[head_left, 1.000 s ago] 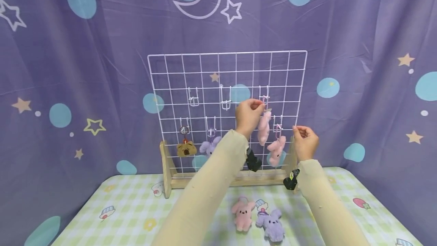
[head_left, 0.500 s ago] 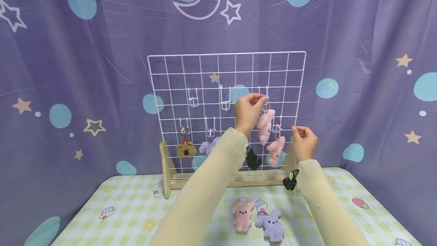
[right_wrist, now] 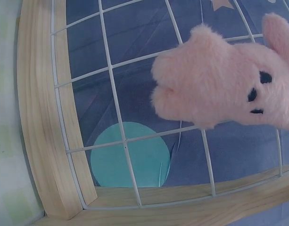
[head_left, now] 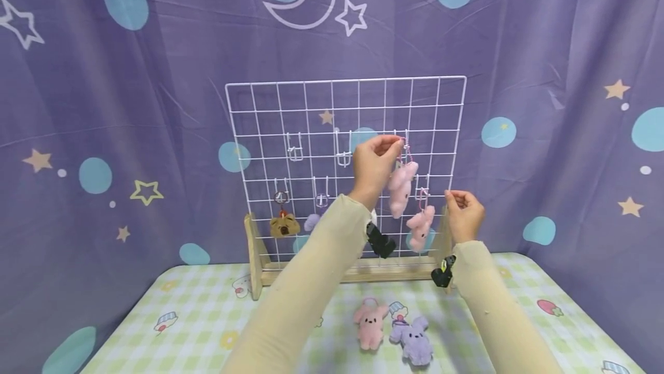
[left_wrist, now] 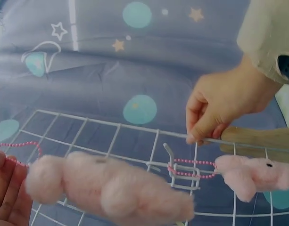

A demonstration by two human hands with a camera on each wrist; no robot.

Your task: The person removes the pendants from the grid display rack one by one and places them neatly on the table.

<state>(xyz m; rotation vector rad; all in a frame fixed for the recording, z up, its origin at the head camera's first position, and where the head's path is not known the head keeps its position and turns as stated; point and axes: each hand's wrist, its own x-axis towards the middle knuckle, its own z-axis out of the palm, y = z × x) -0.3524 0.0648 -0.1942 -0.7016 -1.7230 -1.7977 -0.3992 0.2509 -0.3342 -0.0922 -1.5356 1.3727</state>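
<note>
My left hand [head_left: 374, 166] pinches the pink bead chain [left_wrist: 19, 143] of a pink plush keychain [head_left: 400, 192], right in front of an upper hook on the white wire grid rack [head_left: 358, 81]. The plush hangs down from the chain, its face turned aside. With thumb and fingers, my right hand [head_left: 465, 215] grips the rack's right edge wire, as the left wrist view also shows. A second pink plush keychain [head_left: 421, 229] hangs by its bead chain from a lower hook [left_wrist: 184, 175] between the hands; its face shows in the right wrist view.
Two white hooks [head_left: 343, 158] on the upper row carry nothing. A brown bear keychain [head_left: 285, 226] and a partly covered purple plush [head_left: 312, 222] hang at lower left. On the checked tablecloth [head_left: 197, 316] lie a pink plush [head_left: 370, 328] and a purple plush [head_left: 415, 344].
My left hand has risen slightly, lifting the pink plush keychain a little and bringing its chain up in front of the hook. My right hand keeps its grip on the rack edge.
</note>
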